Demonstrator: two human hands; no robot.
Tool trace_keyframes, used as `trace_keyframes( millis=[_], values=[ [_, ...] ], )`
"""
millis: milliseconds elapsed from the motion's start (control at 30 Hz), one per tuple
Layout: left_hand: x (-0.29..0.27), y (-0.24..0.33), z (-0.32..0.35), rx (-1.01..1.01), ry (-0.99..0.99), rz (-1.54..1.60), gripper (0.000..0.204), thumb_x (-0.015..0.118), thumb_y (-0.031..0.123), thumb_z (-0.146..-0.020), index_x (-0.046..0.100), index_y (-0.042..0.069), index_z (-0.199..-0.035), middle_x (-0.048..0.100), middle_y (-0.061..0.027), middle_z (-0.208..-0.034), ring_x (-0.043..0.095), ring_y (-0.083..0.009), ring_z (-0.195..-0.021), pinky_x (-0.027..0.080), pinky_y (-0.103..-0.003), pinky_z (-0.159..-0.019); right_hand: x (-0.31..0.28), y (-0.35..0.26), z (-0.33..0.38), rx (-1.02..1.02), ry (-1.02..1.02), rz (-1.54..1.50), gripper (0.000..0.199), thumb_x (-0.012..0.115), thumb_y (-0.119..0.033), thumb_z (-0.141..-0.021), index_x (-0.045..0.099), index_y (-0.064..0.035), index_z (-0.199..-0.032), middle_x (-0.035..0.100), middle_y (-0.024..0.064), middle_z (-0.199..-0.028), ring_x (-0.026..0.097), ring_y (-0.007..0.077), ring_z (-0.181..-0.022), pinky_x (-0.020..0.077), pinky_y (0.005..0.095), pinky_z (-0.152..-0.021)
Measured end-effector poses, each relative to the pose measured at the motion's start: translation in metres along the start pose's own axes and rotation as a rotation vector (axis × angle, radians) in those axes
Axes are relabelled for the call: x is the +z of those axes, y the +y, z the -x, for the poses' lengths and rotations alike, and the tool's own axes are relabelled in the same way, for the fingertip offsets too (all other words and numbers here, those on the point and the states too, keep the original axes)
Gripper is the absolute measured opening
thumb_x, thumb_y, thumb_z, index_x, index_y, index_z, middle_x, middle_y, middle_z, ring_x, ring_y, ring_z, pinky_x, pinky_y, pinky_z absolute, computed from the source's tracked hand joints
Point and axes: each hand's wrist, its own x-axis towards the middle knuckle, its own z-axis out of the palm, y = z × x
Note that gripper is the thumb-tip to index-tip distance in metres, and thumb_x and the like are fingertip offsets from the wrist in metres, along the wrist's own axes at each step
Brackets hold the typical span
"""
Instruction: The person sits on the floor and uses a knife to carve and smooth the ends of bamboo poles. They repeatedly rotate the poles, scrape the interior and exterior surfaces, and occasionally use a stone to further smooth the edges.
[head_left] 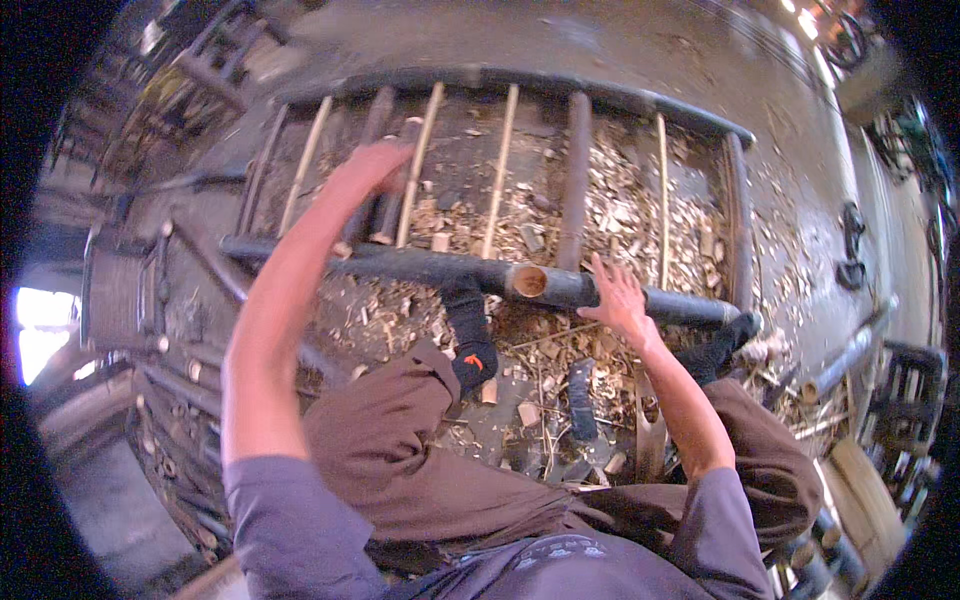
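A frame of dark bamboo poles with thin pale slats lies flat on the floor before me. My right hand (618,303) rests on its near pole (435,267), fingers spread, beside a pale round cut end (528,282). My left hand (382,168) is stretched over the left part of the frame. Motion blurs its fingers, so their grip is unclear. Just under it stands or lies a short dark bamboo piece (388,215), near a pale slat (420,165). A thicker dark crossbar (577,180) spans the frame left of my right hand.
Wood chips (625,215) cover the floor inside and around the frame. My feet in dark socks (468,335) are by the near pole. A dark curved piece (581,400) lies between my legs. Bamboo poles (190,390) are piled at the left, and a dark crate (905,390) stands at the right.
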Motion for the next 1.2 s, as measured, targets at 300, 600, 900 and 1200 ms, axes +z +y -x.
trace_keyframes(
  millis=[300, 600, 900, 1200],
  values=[
    [0.163, 0.057, 0.128, -0.049, -0.141, -0.052, 0.084, 0.081, 0.012, -0.061, 0.042, 0.013, -0.135, 0.04, -0.0189, -0.137, 0.045, -0.0375, -0.124, 0.041, -0.043, -0.1, 0.025, 0.014, -0.013, 0.008, 0.026, 0.015, 0.09, 0.085, -0.046, -0.055, 0.047, -0.0017, -0.123, 0.061, 0.0172, -0.11, 0.056, 0.0313, -0.113, 0.0231, 0.0503, -0.113],
    [0.136, 0.099, 0.095, -0.108, -0.009, -0.037, 0.087, 0.086, 0.018, -0.049, 0.05, 0.014, -0.128, 0.051, -0.0035, -0.129, 0.042, -0.0293, -0.125, 0.027, -0.046, -0.109, 0.022, 0.033, -0.006, 0.053, 0.034, -0.005, 0.075, 0.085, -0.046, -0.055, 0.053, -0.0044, -0.109, 0.062, 0.0131, -0.107, 0.057, 0.0303, -0.112, 0.0227, 0.0479, -0.114],
    [0.128, 0.133, 0.058, 0.066, -0.061, 0.081, 0.071, 0.079, 0.017, -0.06, 0.053, 0.019, -0.126, 0.06, -0.0015, -0.123, 0.049, -0.0281, -0.117, 0.031, -0.045, -0.104, -0.002, 0.092, 0.01, 0.109, -0.108, 0.122, 0.088, 0.082, -0.053, -0.058, 0.049, -0.0071, -0.125, 0.063, 0.0126, -0.116, 0.057, 0.0255, -0.116, 0.0172, 0.0478, -0.115],
    [0.157, 0.138, 0.019, 0.275, -0.166, 0.051, 0.05, 0.068, 0.03, -0.075, 0.055, 0.023, -0.123, 0.065, 0.0003, -0.113, 0.053, -0.0247, -0.11, 0.037, -0.043, -0.09, -0.021, 0.115, 0.029, 0.176, -0.125, 0.09, 0.079, 0.085, -0.047, -0.054, 0.051, -0.0104, -0.115, 0.065, 0.0139, -0.107, 0.06, 0.0302, -0.109, 0.0206, 0.0508, -0.113]
  ],
)
